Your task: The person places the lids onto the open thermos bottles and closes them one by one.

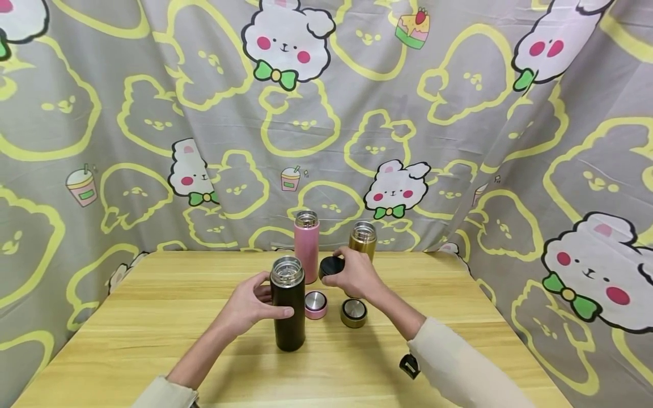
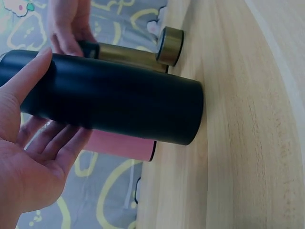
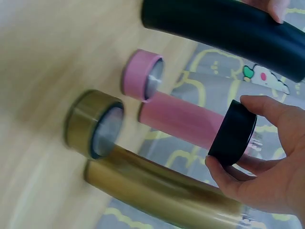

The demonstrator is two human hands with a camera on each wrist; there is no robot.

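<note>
My left hand (image 1: 247,306) grips a black thermos bottle (image 1: 289,331) from its left side, thumb across the front and fingers behind. The bottle stands upright with its steel mouth uncovered. To the right, my right hand (image 1: 359,275) pinches a black lid (image 1: 331,267) between thumb and fingers, apart from the bottle and in front of the other flasks. The right wrist view shows the lid (image 3: 232,133) held by its rim. Behind are an uncapped pink thermos bottle (image 1: 306,246) and an uncapped gold thermos bottle (image 1: 363,242), the latter partly hidden by the right hand.
A pink lid (image 1: 316,306) and a gold lid (image 1: 354,313) lie on the wooden table (image 1: 168,306), steel insides up, between the hands. Past the table's back edge hangs a grey patterned curtain (image 1: 224,113). A small black object (image 1: 410,366) shows beside the right sleeve.
</note>
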